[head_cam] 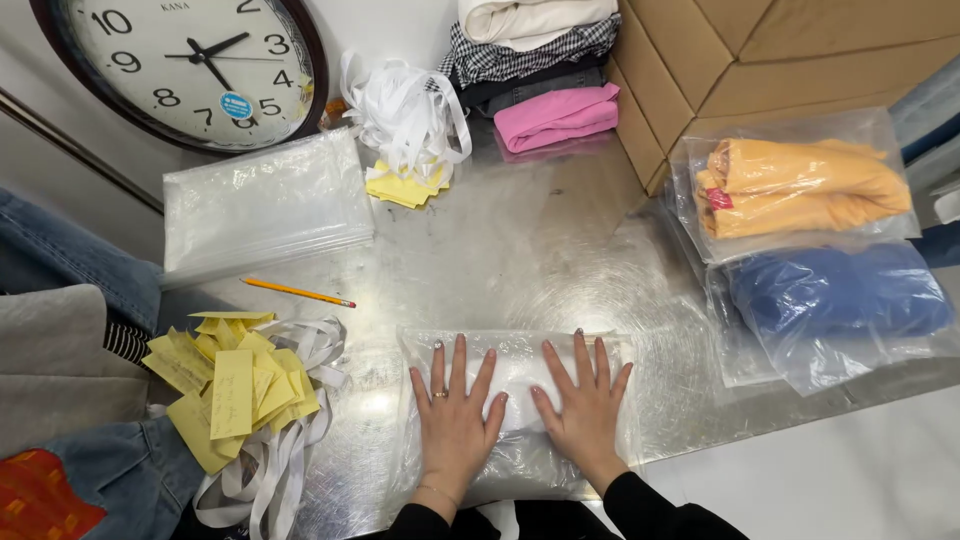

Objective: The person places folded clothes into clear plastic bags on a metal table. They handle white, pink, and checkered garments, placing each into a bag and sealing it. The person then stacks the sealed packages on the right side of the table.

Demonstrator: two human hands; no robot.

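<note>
A clear plastic bag holding a folded white garment lies flat on the metal table near its front edge. My left hand rests palm down on the bag's left half with its fingers spread. Beside it, my right hand presses flat on the right half, fingers also apart. Neither hand grips anything.
Yellow paper slips and white strips lie at the left, with a pencil and a stack of empty clear bags behind. Bagged orange and blue garments sit right. Folded clothes, a cardboard box and a clock stand at the back.
</note>
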